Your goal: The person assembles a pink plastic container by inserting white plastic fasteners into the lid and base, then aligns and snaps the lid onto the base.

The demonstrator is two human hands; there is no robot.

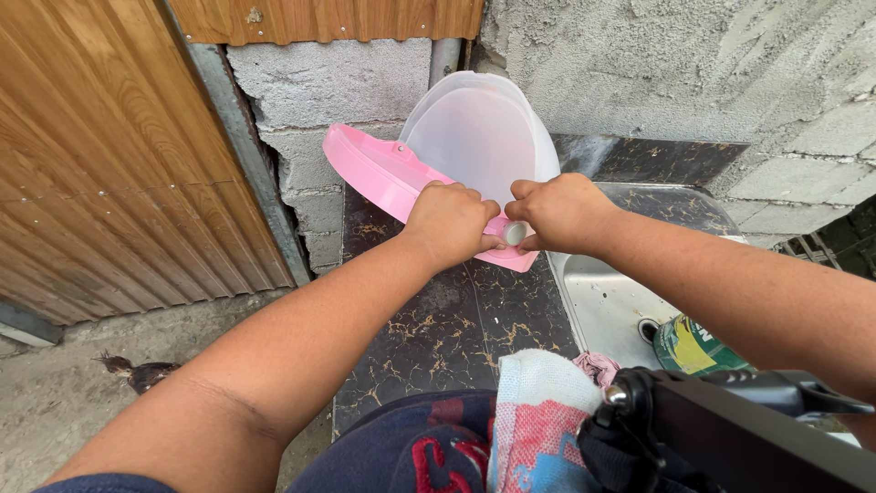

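- Head view: our left hand [449, 224] clamps the pink frame [383, 178] over the dark tiled counter [438, 319].
- Our right hand [561, 215] pinches its small white knob [514, 234], translucent visor [479, 132] upright beside the sink [611, 306].

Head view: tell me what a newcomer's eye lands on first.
The pink frame with its clear visor, tilted up against the block wall at centre. Both hands meet at its lower edge: the left hand grips the pink rim, the right hand pinches a small white knob. Below right lies a steel sink set in a black marbled counter.
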